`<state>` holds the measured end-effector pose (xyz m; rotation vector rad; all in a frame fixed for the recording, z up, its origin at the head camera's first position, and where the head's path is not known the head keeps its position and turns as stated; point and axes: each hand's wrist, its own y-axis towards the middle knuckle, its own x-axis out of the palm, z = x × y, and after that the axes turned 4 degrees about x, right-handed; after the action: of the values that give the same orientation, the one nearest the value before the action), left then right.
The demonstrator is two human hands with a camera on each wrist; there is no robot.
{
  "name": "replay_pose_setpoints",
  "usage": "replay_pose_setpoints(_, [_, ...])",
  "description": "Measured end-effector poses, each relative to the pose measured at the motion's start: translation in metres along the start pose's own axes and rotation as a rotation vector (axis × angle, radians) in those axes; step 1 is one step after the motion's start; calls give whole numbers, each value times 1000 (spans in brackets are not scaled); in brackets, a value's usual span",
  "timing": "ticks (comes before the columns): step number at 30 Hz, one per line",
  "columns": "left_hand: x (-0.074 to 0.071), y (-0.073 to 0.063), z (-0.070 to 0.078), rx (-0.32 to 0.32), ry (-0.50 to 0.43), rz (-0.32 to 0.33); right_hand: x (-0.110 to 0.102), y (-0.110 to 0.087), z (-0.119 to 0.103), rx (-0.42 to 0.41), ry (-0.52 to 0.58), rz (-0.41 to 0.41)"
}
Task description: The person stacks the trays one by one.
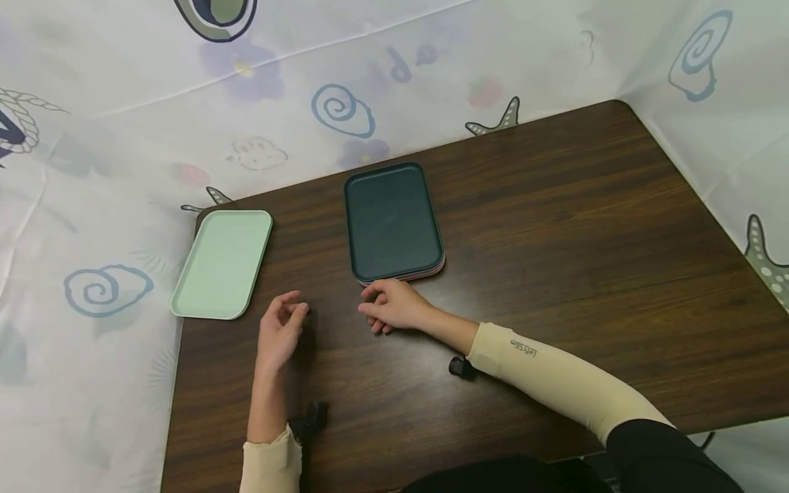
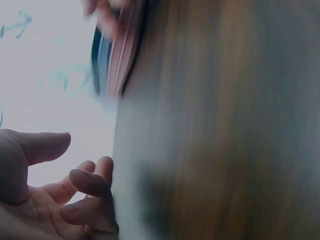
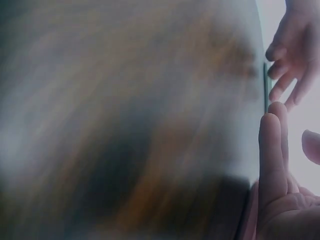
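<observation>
A dark green rectangular tray (image 1: 394,222) tops a neat stack near the table's back edge. Under it, bluish-grey and pink tray edges (image 2: 121,55) show in the left wrist view. My right hand (image 1: 397,306) is just in front of the stack's near edge, fingers loosely bent and holding nothing; whether it touches the stack I cannot tell. A pale mint-green tray (image 1: 224,263) lies alone at the table's left edge. To the right of its near corner, my left hand (image 1: 280,332) hovers with relaxed fingers and thumb apart, nothing between them.
The dark wood-grain table (image 1: 585,239) extends far to the right of the stack. A white patterned cloth (image 1: 407,75) hangs behind it and along the sides. Small black wrist devices (image 1: 462,368) sit beneath both forearms.
</observation>
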<state>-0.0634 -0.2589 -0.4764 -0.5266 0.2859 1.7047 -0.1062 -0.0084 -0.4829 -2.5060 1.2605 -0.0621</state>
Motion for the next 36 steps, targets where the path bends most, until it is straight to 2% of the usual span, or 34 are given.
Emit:
replay_pose_setpoints(2, [-22,3,-6,-37,57,60,5,3,0,9,23,-9])
replay_pose_setpoints(5, [-63,13,-15,-107,193,139,11,7,2,20,47,-23])
replay_pose_setpoints(9, [-117,33,-32,-184,379,253,16,8,3,44,76,-33])
replay_pose_setpoints(11, [-139,44,-41,-211,421,301,17,8,3,53,90,-39])
replay_pose_setpoints(13, [-155,53,-48,-236,468,320,19,9,2,56,93,-45])
replay_pose_setpoints(15, [-168,59,-52,-268,521,269,21,10,2,57,92,-51])
replay_pose_setpoints(19, [-182,72,-56,-296,630,123,28,16,0,69,95,-51])
replay_pose_setpoints(22, [-186,81,-57,-297,699,68,36,22,-3,84,113,-49])
replay_pose_setpoints(24, [-186,86,-60,-304,731,56,41,26,-4,100,125,-57])
replay_pose_setpoints(27, [-185,91,-66,-317,746,71,50,32,-6,128,142,-68])
replay_pose_setpoints(29, [-184,92,-71,-327,731,104,55,36,-7,140,144,-73])
replay_pose_setpoints(36, [-180,86,-78,-336,666,195,66,50,-14,165,172,-68])
